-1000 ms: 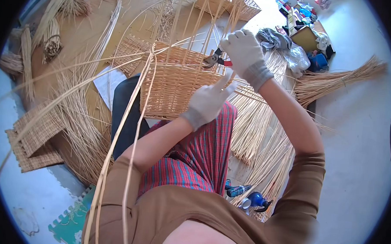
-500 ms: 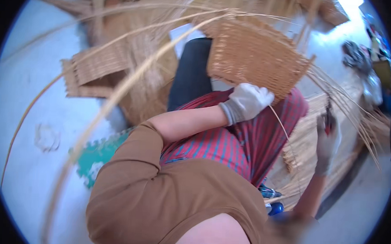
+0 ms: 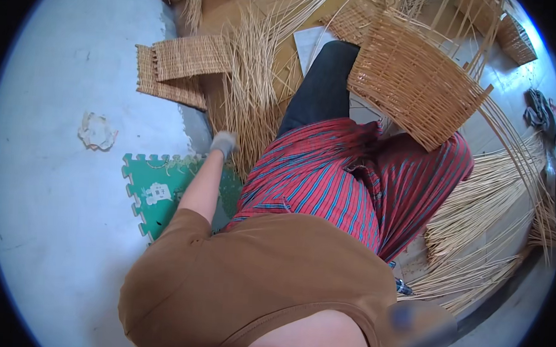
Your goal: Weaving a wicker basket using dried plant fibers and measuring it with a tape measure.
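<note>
My left hand in a pale glove reaches down at the left edge of a loose pile of thin straw-coloured reeds, above a green interlocking foam mat; its fingers are too small and blurred to make out. A woven wicker basket piece, with long stakes and strands sticking out, rests tilted across my knees, over the red striped cloth and a dark trouser leg, with neither hand visibly on it. My right hand is out of view.
Woven panels overlap at the upper left, with crumpled pale paper on the floor below. Further wicker pieces are at the upper right. Long reeds are spread on the right, below dark crumpled cloth.
My view has swung leftward. My left hand has left the basket and moved down to the left by the reeds. My right hand and its red-handled pruners have gone out of sight.
</note>
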### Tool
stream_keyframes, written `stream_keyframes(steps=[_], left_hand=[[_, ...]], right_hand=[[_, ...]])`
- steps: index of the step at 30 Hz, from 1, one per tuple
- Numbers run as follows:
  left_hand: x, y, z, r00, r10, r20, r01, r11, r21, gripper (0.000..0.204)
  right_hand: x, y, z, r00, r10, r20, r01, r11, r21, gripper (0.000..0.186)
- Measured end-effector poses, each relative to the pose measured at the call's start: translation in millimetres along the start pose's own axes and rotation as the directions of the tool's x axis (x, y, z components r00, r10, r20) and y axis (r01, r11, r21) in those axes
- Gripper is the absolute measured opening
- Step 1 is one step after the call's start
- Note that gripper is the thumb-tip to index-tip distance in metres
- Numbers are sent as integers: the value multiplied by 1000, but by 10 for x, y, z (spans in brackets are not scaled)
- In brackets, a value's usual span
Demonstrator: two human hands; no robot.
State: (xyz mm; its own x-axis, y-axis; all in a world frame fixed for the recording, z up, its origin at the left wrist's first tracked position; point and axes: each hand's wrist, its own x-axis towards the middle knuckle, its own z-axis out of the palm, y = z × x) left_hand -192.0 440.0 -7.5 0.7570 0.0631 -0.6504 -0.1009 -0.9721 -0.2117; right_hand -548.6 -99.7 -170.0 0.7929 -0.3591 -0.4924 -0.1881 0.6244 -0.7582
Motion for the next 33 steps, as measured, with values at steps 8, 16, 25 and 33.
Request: stream_keyframes(steps=[8, 16, 25, 33], left_hand=[[344, 3, 821, 900, -436, 4, 329, 673, -663, 68], [1433, -220, 331, 903, 9, -430, -385, -425, -819, 38], [-633, 2648, -1382, 251, 429, -868, -859, 511, 4, 46], [-274, 2985, -1444, 288, 493, -821, -794, 602, 83, 58]], right_hand=[[619, -209, 1144, 981, -61, 186, 123, 932, -340, 43], [-135, -88, 985, 951, -183, -248, 58, 896, -439, 42], [-638, 428, 477, 750, -57, -659, -300, 858, -416, 40], [-397, 582, 97, 617, -10, -787, -402, 855, -327, 27]])
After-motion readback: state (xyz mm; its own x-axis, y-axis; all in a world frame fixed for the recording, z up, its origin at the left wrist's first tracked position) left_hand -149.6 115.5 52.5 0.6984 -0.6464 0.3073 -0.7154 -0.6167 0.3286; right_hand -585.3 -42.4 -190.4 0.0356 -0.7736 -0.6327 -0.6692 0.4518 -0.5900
